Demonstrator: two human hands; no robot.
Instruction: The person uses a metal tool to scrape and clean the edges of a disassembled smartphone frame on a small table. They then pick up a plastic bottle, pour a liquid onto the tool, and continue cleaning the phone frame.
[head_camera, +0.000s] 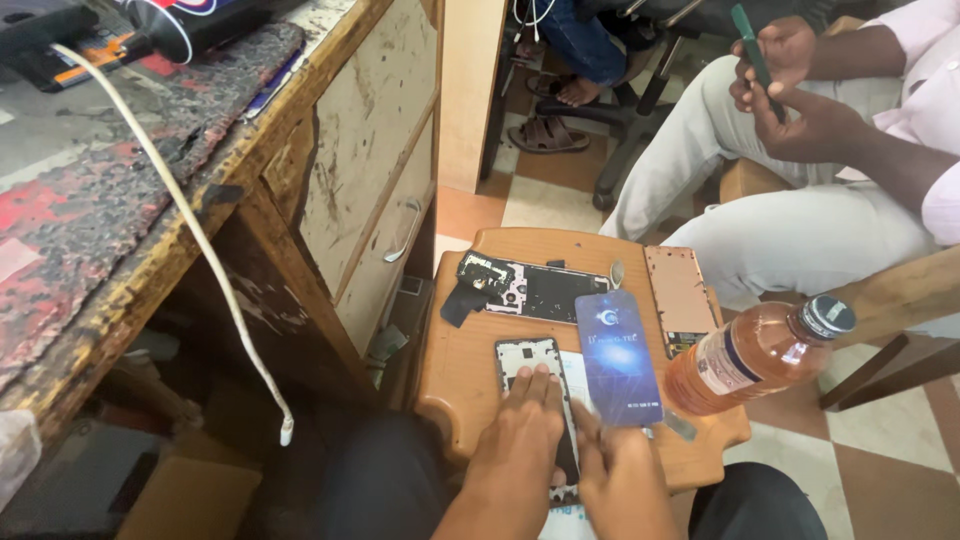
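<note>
The phone (535, 385) lies flat on the small wooden counter (455, 370). The left hand (520, 435) presses on it, fingers flat. The right hand (620, 480) pinches a blue card (618, 358).

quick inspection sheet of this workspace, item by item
surface: small wooden stool top, worn, used as a bench.
job's things: black phone screen panel lies flat under the left hand; opened phone body with its insides showing lies behind it; copper-coloured back plate to the right.
clutter: blue card packet; bottle of orange drink at the stool's edge.
grips: left hand pressed flat on the panel; right hand beside it at the blue packet.
cables: white cable hangs off the scorched desk.
surroundings: a seated person's hands hold a phone; tiled floor.
</note>
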